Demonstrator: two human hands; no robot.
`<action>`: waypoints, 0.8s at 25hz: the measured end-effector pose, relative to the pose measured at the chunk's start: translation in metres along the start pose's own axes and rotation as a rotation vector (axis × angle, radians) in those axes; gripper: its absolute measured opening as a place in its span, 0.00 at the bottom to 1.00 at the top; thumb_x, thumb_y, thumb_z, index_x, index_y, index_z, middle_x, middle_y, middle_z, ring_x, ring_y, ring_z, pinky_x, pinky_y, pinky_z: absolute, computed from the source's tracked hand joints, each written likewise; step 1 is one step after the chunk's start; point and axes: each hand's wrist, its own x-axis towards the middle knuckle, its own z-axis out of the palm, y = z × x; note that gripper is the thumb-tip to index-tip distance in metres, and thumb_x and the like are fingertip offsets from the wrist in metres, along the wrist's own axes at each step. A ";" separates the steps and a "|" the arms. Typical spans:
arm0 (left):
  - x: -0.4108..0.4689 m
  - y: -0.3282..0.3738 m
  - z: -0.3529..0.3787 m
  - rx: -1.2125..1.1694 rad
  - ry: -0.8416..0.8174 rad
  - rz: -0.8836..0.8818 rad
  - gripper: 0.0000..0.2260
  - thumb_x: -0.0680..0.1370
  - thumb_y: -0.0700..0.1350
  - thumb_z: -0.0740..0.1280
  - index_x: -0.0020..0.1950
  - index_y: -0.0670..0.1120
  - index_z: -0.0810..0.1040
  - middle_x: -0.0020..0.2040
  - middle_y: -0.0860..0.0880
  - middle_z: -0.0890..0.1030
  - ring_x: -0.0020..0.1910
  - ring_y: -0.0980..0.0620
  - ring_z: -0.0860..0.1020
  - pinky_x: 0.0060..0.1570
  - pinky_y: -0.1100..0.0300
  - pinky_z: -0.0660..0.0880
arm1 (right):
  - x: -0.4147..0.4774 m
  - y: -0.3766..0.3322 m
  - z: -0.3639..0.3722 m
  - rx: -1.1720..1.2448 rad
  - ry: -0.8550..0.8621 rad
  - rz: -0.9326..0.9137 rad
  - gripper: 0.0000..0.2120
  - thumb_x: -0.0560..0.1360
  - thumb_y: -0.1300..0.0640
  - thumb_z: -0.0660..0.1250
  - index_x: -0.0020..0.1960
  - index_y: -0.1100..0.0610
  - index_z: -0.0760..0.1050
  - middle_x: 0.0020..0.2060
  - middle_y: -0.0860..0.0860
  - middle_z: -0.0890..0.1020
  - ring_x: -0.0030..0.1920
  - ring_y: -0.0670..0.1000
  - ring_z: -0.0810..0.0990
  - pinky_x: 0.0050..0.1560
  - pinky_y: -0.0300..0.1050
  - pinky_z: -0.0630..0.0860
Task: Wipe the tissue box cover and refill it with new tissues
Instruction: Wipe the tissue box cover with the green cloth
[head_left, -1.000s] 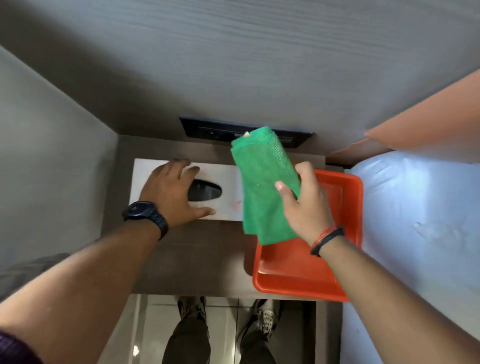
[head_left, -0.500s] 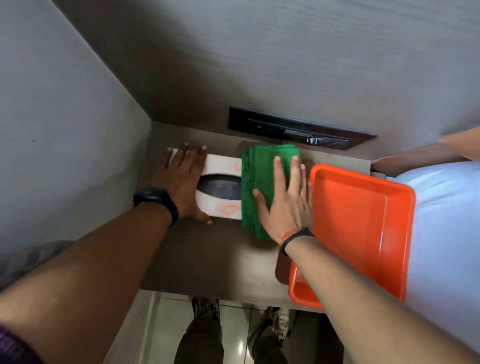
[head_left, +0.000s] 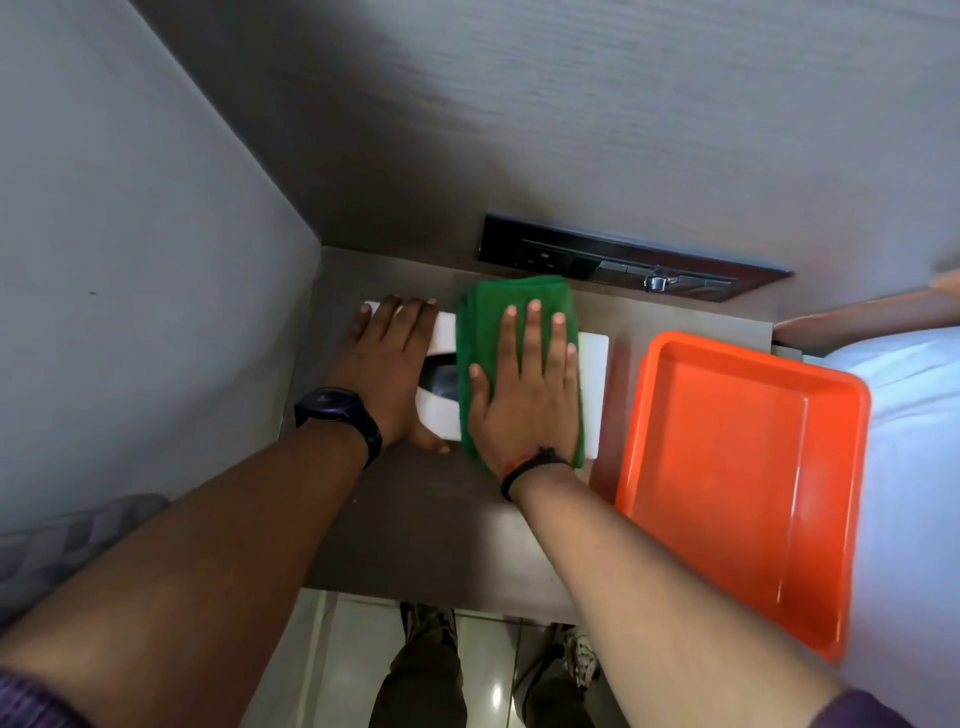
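Observation:
A white tissue box cover (head_left: 593, 384) with a dark oval slot (head_left: 442, 379) lies on the brown bedside table (head_left: 426, 530). My left hand (head_left: 387, 364), with a black watch on its wrist, lies flat on the cover's left end and holds it down. A folded green cloth (head_left: 480, 322) is spread over the middle of the cover. My right hand (head_left: 527, 384) presses flat on the cloth, fingers stretched out and pointing away from me. The cloth hides most of the slot. No tissues are in view.
An orange plastic tray (head_left: 737, 467) sits at the right edge of the table, partly over a white bed (head_left: 914, 467). A black socket panel (head_left: 613, 257) is set in the wall behind. A grey wall (head_left: 130, 260) closes the left side. My shoes show on the floor below.
My right hand brought the green cloth down from the air onto the cover, then slid it left over the middle, baring the cover's right end. The left hand stayed on the cover.

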 end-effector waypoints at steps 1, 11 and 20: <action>0.000 0.000 0.000 -0.007 0.006 0.001 0.66 0.45 0.70 0.73 0.74 0.41 0.52 0.70 0.41 0.64 0.70 0.39 0.58 0.70 0.44 0.49 | -0.002 -0.002 0.001 0.006 -0.006 -0.036 0.30 0.78 0.46 0.51 0.77 0.56 0.50 0.77 0.56 0.54 0.77 0.58 0.49 0.75 0.53 0.45; 0.000 -0.001 -0.005 0.020 -0.057 -0.014 0.67 0.46 0.71 0.74 0.75 0.43 0.48 0.73 0.42 0.60 0.72 0.41 0.54 0.70 0.48 0.43 | -0.018 0.052 -0.011 0.008 0.011 0.079 0.27 0.78 0.51 0.54 0.76 0.55 0.55 0.77 0.53 0.57 0.77 0.59 0.52 0.73 0.55 0.57; -0.001 0.001 -0.005 -0.004 -0.001 -0.003 0.65 0.46 0.69 0.74 0.74 0.40 0.53 0.71 0.42 0.63 0.71 0.41 0.56 0.70 0.46 0.48 | 0.002 -0.010 -0.002 0.023 -0.011 -0.018 0.29 0.79 0.49 0.52 0.77 0.58 0.51 0.77 0.55 0.54 0.77 0.58 0.47 0.75 0.54 0.45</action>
